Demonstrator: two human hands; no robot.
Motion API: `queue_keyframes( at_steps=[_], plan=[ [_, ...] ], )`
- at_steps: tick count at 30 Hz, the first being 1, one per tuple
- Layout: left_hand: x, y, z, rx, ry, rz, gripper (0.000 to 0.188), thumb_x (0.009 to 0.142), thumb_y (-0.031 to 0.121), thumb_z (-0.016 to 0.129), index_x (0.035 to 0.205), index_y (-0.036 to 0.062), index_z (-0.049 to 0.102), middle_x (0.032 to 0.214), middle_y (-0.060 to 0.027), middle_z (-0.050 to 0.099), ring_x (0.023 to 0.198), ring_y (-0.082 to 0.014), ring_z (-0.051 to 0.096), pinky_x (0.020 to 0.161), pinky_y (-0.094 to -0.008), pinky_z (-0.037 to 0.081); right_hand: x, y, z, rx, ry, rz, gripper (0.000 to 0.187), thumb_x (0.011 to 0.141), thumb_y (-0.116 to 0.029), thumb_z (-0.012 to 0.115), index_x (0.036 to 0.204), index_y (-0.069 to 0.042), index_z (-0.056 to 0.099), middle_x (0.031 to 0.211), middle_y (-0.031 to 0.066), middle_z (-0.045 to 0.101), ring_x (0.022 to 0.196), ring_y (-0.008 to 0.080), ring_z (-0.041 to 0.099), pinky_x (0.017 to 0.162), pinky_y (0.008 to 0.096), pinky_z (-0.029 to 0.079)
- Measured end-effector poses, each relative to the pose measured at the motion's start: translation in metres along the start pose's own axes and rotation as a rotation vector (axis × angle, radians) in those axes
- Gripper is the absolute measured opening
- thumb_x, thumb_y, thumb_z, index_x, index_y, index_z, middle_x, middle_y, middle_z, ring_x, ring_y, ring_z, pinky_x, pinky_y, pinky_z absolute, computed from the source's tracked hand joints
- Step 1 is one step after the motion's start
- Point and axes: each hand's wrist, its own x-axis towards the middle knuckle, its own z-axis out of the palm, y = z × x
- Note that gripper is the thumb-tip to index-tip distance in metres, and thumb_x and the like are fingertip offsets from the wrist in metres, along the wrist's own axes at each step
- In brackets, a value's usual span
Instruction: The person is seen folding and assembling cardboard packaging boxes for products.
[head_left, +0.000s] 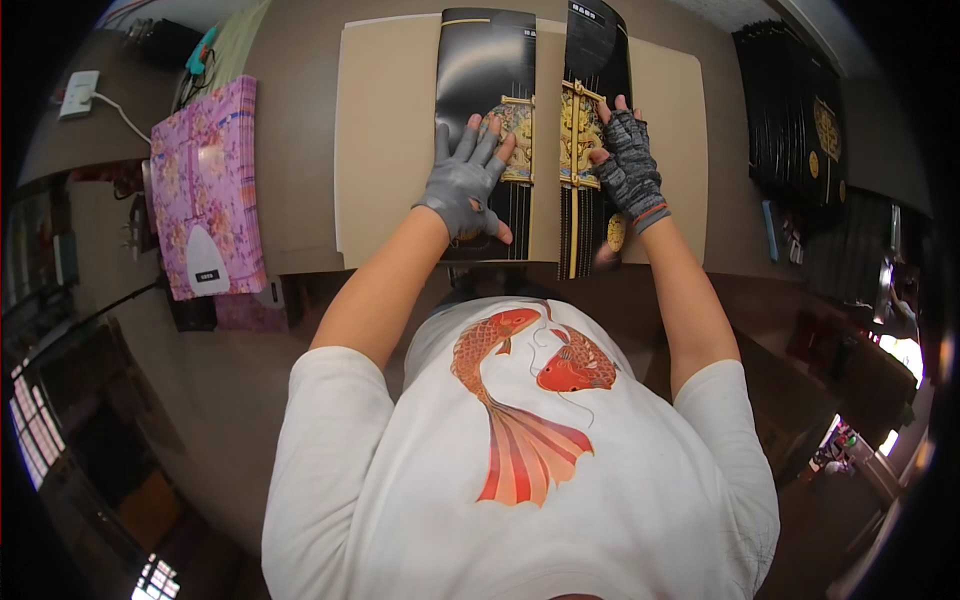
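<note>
My left hand (pixel 465 180), in a grey glove with bare fingertips, lies flat with its fingers spread on a glossy black sheet (pixel 485 60) printed in gold. My right hand (pixel 630 165), in a dark mottled fingerless glove, has its thumb and fingers bent round a second black printed piece (pixel 583 130), which is curved and partly hidden by the hand. A strip of brown cardboard (pixel 548 100) shows between the two pieces. Both rest on a large flat cardboard sheet (pixel 385 150) on the table.
On the left, a flowered purple cloth bundle (pixel 205 180) bears a pale flat iron-shaped piece (pixel 207 262). Behind it are a white power socket (pixel 80 95) with a cord and a teal-handled tool (pixel 201 48). A stack of black printed pieces (pixel 790 110) stands at the right.
</note>
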Motion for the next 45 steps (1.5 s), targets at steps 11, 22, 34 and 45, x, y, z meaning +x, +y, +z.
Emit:
queue_keyframes(
  at_steps=[11,22,34,45],
  plan=[
    [0.001,0.001,-0.004,0.035,-0.029,0.017,0.147,0.045,0.083,0.072,0.157,0.0079,0.013,0.162,-0.0215,0.009,0.15,-0.0406,0.003,0.114,-0.0647,0.001,0.007,-0.009,-0.007,-0.239,-0.117,-0.084,0.068,0.088,-0.04,0.062,0.149,-0.019,0.04,0.158,0.0127,0.03,0.146,0.0376,0.021,0.121,0.0528,0.011],
    [0.0,0.002,-0.004,0.033,-0.035,0.02,0.143,0.048,0.082,0.071,0.157,0.0101,0.012,0.162,-0.0226,0.008,0.15,-0.041,0.001,0.114,-0.0647,-0.002,0.014,-0.054,-0.012,-0.709,-0.394,0.116,0.078,0.086,-0.071,0.049,0.152,-0.032,0.032,0.163,0.0001,0.018,0.145,0.0513,0.009,0.118,0.0582,0.015],
    [0.0,0.005,-0.015,-0.033,-0.064,0.034,0.132,0.049,0.076,0.076,0.157,0.0245,0.02,0.162,-0.0249,0.003,0.15,-0.0424,-0.001,0.114,-0.0637,-0.005,0.019,-0.068,-0.018,-0.76,-0.424,0.136,0.078,0.089,-0.073,0.04,0.154,-0.032,0.028,0.163,0.0035,0.019,0.145,0.0491,0.011,0.119,0.0564,0.012],
    [0.002,0.009,-0.022,-0.003,-0.146,-0.001,0.136,0.048,0.078,0.075,0.158,0.0229,0.016,0.163,-0.0218,0.002,0.15,-0.0401,-0.002,0.115,-0.0615,-0.006,0.021,-0.063,-0.012,-0.697,-0.446,0.201,0.08,0.088,-0.073,0.043,0.155,-0.033,0.025,0.164,-0.0016,0.015,0.146,0.0491,0.005,0.118,0.0589,0.014]
  ],
)
